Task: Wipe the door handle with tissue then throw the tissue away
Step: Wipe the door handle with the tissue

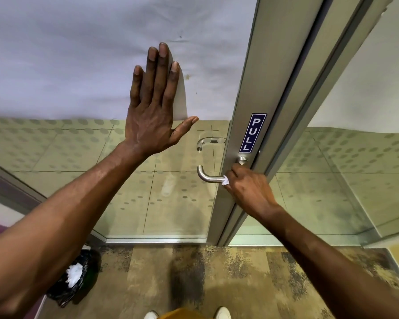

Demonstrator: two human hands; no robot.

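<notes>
Two bare hands at a glass door [171, 203]: left hand [152, 111] flat, fingers spread, holding nothing; right hand [249, 187] closed around a white tissue [225, 180] pressed against the steel lever handle [207, 176] below the PULL sign [252, 132].

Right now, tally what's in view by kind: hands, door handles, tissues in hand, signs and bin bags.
Hands: 2, left hand flat on the glass, right hand on the near handle
Door handles: 2, near handle, far handle behind the glass
Tissue: 1
PULL sign: 1
Black bin bag: 1
Total: 7
</notes>
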